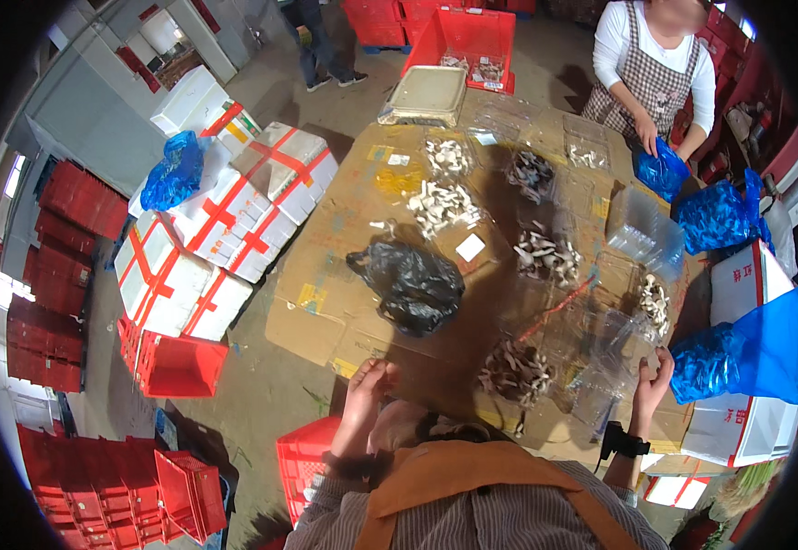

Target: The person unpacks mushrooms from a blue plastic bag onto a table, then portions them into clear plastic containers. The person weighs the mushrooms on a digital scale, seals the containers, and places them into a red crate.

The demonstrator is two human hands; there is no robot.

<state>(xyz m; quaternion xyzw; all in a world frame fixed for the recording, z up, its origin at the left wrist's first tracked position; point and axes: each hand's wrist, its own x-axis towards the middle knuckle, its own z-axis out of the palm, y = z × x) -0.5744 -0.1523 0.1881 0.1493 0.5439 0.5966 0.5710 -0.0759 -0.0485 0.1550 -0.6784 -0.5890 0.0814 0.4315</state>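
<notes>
My left hand (373, 378) is over the near edge of the cardboard-covered table (312, 316), its fingers curled together; whether anything is in them is hidden. Farther right, my right hand (655, 372) has its thumb and fingers at the edge of a clear plastic tray (617, 341), seemingly gripping it. Just beyond that tray lies a small group of pale mushrooms (654, 304). Between my hands, close to my body, sits a heap of brown-stemmed mushrooms (516, 371). A crumpled black plastic bag (410, 286) lies ahead of my left hand.
More mushrooms (442, 207) lie farther back, near a stack of clear trays (642, 231). Blue bags (715, 362) and white boxes (747, 426) line the right side. Taped foam boxes (225, 220) stand left. Across the table, a person in a checked apron (642, 69) handles a blue bag (661, 171).
</notes>
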